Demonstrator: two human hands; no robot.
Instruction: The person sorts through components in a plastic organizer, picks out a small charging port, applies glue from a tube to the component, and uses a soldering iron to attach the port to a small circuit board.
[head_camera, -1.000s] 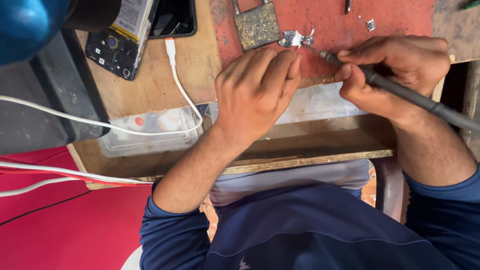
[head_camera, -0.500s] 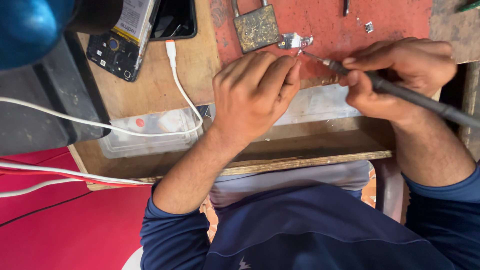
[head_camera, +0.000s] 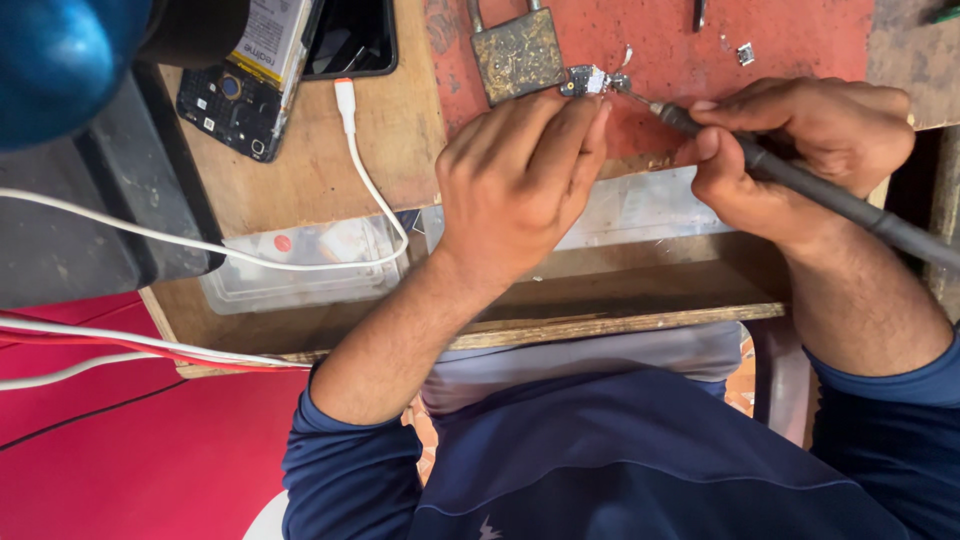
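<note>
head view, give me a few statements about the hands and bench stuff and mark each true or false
1. The right hand holds a dark soldering iron like a pen. True.
2. The iron's tip points at a small circuit board on the red mat. True.
3. The left hand lies flat on the opened phone. False: its fingertips press beside the small circuit board; the opened phone lies apart, at the upper left.
4. A brass padlock sits on the mat next to the small board. True.
5. The white cable is plugged into the phone. False: its connector end lies loose on the wooden bench.
</note>
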